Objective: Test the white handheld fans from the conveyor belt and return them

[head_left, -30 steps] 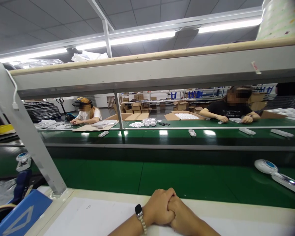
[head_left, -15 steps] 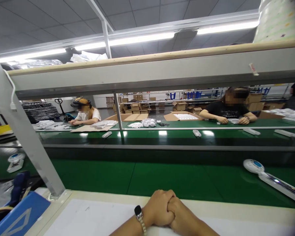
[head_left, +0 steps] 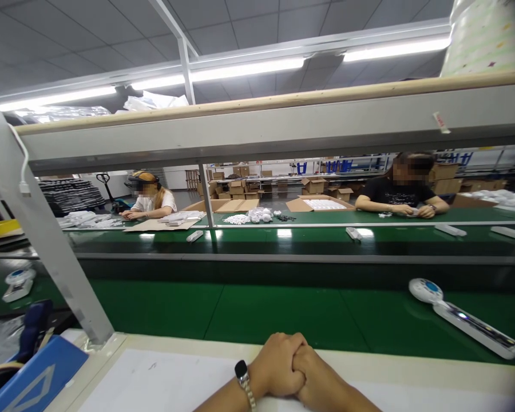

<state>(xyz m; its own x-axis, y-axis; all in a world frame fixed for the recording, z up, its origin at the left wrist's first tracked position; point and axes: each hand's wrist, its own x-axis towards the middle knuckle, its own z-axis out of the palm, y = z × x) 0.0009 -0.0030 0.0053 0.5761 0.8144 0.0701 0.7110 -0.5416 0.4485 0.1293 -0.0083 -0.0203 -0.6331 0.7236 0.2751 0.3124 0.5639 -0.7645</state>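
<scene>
My left hand (head_left: 278, 366), with a watch (head_left: 241, 371) on its wrist, is clasped with my right hand (head_left: 315, 372). Both are closed, fingers folded around each other, and no object shows between them. They rest over the front edge of a cream worktop (head_left: 154, 342), where white paper (head_left: 163, 377) lies under my forearms. Beyond them runs a green conveyor belt (head_left: 274, 315). To the right on it lies a white handheld device (head_left: 476, 329) with a round head, a blue centre and a small light glowing on its open body. My hands do not touch it.
A similar white device (head_left: 19, 285) lies at the left behind a grey post (head_left: 64, 263). A blue bin (head_left: 38, 372) stands at lower left. Overhead spans a shelf (head_left: 257, 129). Across a second belt (head_left: 257, 240) carrying white housings, two people sit working among white parts and cartons.
The devices on the near belt have moved left, and the white housings on the far belt have moved right. My clasped hands have stayed in place. The person at right has shifted their hands.
</scene>
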